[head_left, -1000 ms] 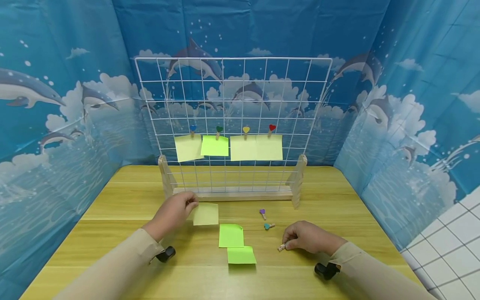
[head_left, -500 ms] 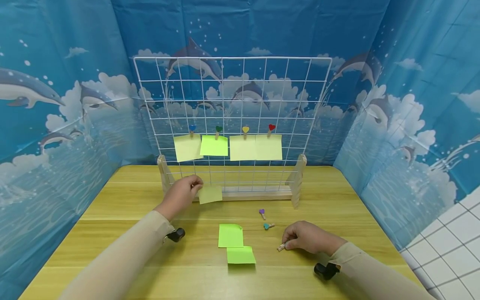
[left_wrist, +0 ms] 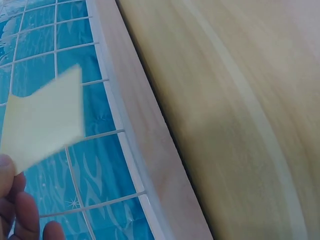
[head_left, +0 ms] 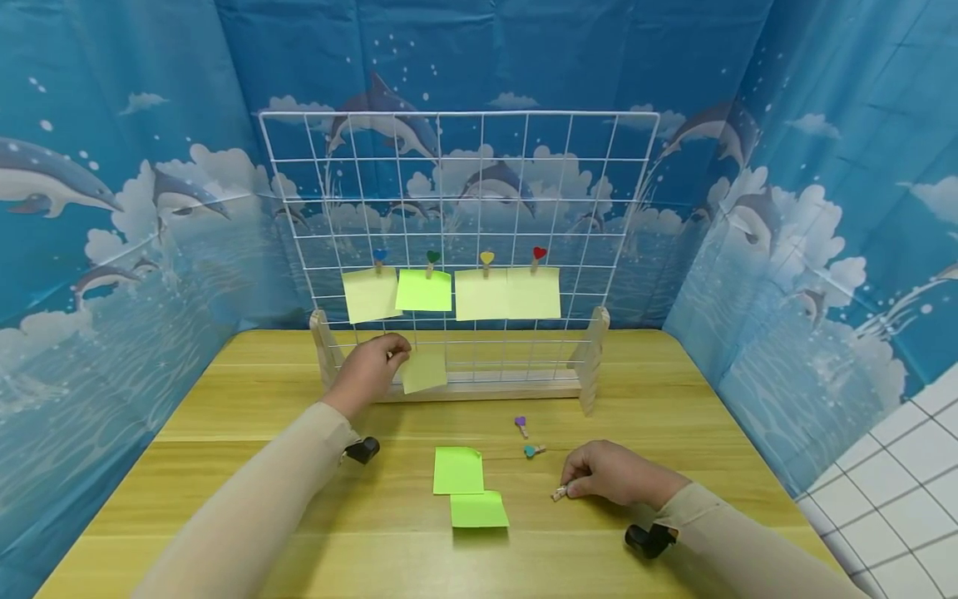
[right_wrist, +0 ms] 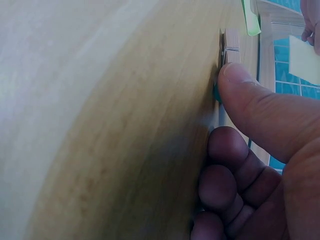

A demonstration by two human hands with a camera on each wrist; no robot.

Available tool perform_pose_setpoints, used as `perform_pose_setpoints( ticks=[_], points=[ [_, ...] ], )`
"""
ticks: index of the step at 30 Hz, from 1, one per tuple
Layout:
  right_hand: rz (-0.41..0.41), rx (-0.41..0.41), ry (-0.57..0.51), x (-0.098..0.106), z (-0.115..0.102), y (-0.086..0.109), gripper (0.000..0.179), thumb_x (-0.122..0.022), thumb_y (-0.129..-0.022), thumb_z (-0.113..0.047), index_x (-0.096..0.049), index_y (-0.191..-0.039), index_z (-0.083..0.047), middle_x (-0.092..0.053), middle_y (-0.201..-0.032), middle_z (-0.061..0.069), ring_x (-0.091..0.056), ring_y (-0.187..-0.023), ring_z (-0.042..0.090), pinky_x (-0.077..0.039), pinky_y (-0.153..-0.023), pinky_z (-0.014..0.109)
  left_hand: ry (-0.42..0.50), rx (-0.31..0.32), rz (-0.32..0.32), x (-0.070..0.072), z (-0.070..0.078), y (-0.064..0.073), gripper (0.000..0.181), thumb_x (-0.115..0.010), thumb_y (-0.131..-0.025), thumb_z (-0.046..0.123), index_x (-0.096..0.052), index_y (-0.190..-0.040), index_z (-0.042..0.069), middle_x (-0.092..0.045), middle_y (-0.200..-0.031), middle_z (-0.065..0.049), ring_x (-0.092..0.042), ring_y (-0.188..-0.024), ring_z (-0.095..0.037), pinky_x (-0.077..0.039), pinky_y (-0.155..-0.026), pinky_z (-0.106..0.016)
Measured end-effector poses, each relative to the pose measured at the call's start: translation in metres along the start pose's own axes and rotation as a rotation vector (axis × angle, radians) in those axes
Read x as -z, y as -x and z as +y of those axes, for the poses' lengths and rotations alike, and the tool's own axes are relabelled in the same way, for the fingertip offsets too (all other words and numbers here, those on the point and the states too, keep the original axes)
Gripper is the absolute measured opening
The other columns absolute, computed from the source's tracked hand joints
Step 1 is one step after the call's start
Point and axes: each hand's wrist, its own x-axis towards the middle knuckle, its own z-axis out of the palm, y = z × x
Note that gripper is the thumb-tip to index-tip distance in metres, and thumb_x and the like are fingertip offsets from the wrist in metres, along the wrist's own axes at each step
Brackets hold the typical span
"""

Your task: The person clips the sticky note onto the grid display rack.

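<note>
My left hand (head_left: 369, 371) pinches a pale yellow sticky note (head_left: 425, 371) by its left edge, in front of the lower part of a white wire grid (head_left: 482, 200). In the left wrist view the note (left_wrist: 45, 117) hangs from thumb and fingers before the grid's wires. Low over the table at the right, my right hand (head_left: 617, 472) holds a small wooden clothespin (head_left: 559, 493) between thumb and fingers; the right wrist view shows the clothespin (right_wrist: 231, 45) sticking out past the thumb. Two clothespins lie nearby, one with a purple heart (head_left: 520, 423), one with a teal heart (head_left: 531, 451).
Several notes hang on the grid from heart clothespins, among them a bright green note (head_left: 424, 290). Two green notes (head_left: 458, 471) lie on the wooden table (head_left: 224, 491) in front. A wooden foot (head_left: 591, 362) supports the grid on the right.
My left hand has lifted the pale yellow note off the table and carried it forward and up to the grid's lower part. The right hand stays put with its clothespin.
</note>
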Motion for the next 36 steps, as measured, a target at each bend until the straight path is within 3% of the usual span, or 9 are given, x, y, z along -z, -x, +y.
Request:
perform_pose_setpoints(
  ticks=[10, 22, 36],
  points=[
    [0.0, -0.001, -0.012, 0.0, -0.002, 0.0, 0.011, -0.078, -0.095, -0.02, -0.077, -0.088, -0.028, -0.066, -0.078, -0.012, -0.051, -0.07, 0.004, -0.043, -0.063, 0.023, 0.0, 0.025, -0.001, -0.001, 0.009, -0.006, 0.027, -0.056, -0.111, 0.03, -0.071, -0.129, 0.018, -0.073, -0.13, -0.003, -0.072, -0.112, -0.026, -0.058, -0.097, -0.047],
    [0.002, -0.01, -0.009, 0.0, -0.003, 0.0, 0.012, -0.078, -0.095, -0.019, -0.077, -0.088, -0.028, -0.066, -0.078, -0.012, -0.051, -0.07, 0.004, -0.043, -0.063, 0.023, -0.029, 0.065, 0.078, -0.004, 0.015, -0.012, 0.027, -0.058, -0.11, 0.031, -0.071, -0.13, 0.016, -0.075, -0.126, -0.005, -0.073, -0.107, -0.026, -0.059, -0.093, -0.047],
    [0.006, -0.01, -0.004, 0.0, -0.001, -0.001, 0.011, -0.079, -0.095, -0.019, -0.077, -0.087, -0.028, -0.066, -0.078, -0.013, -0.051, -0.07, 0.004, -0.042, -0.063, 0.023, -0.073, 0.072, 0.044, -0.003, 0.015, -0.014, 0.032, -0.061, -0.109, 0.032, -0.069, -0.135, 0.016, -0.076, -0.125, -0.006, -0.074, -0.108, -0.027, -0.059, -0.094, -0.047]
  ],
)
